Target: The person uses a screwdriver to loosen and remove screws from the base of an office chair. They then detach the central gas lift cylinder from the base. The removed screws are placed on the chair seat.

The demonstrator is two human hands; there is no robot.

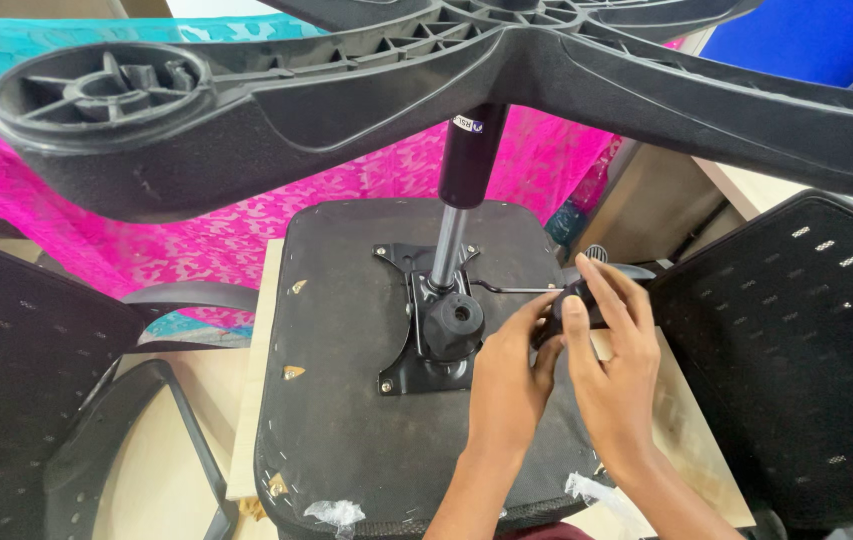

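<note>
An office chair lies upside down, its black seat underside [346, 420] facing up. A metal mechanism plate [408, 330] is bolted to it, with a round black knob [454, 318] and a gas cylinder [466, 170] rising to the black star base [366, 80] overhead. A thin lever rod [506, 290] runs right from the plate to a black handle [571, 305]. My left hand [511, 380] pinches the handle's near end. My right hand [611, 350] wraps over the handle from the right. Much of the handle is hidden by my fingers.
A wooden board [251, 400] supports the seat. Black mesh chair backs stand at the left [16, 370] and right [796, 350], with a chair armrest [186, 298] at the left. Pink patterned cloth [246, 220] hangs behind. Torn plastic scraps [336, 512] cling to the seat's front edge.
</note>
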